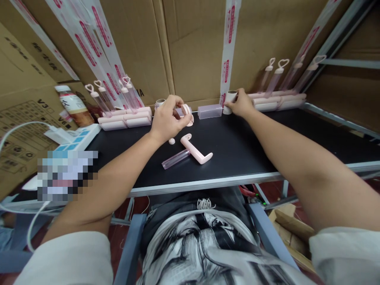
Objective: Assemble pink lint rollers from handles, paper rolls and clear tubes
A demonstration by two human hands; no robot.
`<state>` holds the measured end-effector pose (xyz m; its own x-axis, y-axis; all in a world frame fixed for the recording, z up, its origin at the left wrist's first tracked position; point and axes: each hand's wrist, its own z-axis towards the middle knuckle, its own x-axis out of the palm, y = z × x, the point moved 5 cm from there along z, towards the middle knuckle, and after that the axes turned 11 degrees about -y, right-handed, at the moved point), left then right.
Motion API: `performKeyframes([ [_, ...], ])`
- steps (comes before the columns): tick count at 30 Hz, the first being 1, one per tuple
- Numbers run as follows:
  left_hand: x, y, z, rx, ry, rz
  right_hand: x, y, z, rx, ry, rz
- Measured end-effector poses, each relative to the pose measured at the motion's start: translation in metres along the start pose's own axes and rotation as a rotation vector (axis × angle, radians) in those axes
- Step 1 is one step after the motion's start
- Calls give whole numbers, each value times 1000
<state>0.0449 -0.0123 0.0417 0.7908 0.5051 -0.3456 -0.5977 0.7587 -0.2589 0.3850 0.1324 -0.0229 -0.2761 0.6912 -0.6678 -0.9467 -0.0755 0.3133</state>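
My left hand point(166, 118) is closed, fingertips pinching a pale pink ring-like piece point(186, 110); its underside is partly hidden. My right hand point(242, 104) grips a short white cylinder point(229, 99) standing upright at the back of the black tabletop. Between the hands lies a clear pinkish rectangular case point(210, 112). Closer to me is a pale pink bracket point(194, 149) with two bent ends, and a transparent purple tube point(176, 160) meets its side. A small pale knob point(171, 141) rests below my left hand. Behind that hand, another white cylinder point(160, 102) shows its rim.
Pink parts with upright heart-topped tubes stand at left point(124, 120) and right point(279, 102). A drink bottle point(74, 105), a power strip point(78, 138) and a blurred device point(67, 174) with a white cable occupy the left end. Cardboard point(196, 51) walls the back.
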Motion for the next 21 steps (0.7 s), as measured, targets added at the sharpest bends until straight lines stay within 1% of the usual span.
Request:
performKeyframes([
  [2, 1, 5, 1, -78, -15, -44, -3, -6, 1, 150, 23, 57],
  [3, 1, 9, 2, -126, -29, -79, -8, -7, 2, 228, 15, 96],
  [4, 2, 14, 3, -173, -43, -122, -16, -3, 5, 250, -20, 131],
  [5, 3, 19, 4, -219, -53, -170, -26, 3, 7, 249, -80, 170],
  [7, 7, 29, 6, -310, -53, -275, -53, 24, 9, 189, -250, 288],
  [8, 10, 34, 7, -356, -34, -330, -65, 40, 7, 127, -295, 390],
  [9, 13, 38, 7, -401, -4, -382, -76, 57, 2, 63, -301, 525],
  [10, 15, 40, 7, -439, 30, -429, -83, 77, -5, 0, -233, 668],
  [12, 19, 40, 6, -490, 91, -499, -95, 118, -29, -104, -34, 883],
  [14, 20, 35, 5, -525, 138, -541, -103, 151, -57, -138, 155, 1022],
  [15, 19, 32, 4, -545, 159, -554, -107, 163, -70, -150, 224, 1079],
  [16, 19, 28, 3, -565, 181, -565, -110, 173, -80, -160, 272, 1130],
  [18, 18, 20, 1, -597, 227, -578, -115, 184, -92, -163, 318, 1194],
  [21, 16, 12, 0, -588, 262, -562, -117, 185, -93, -105, 335, 1205],
])
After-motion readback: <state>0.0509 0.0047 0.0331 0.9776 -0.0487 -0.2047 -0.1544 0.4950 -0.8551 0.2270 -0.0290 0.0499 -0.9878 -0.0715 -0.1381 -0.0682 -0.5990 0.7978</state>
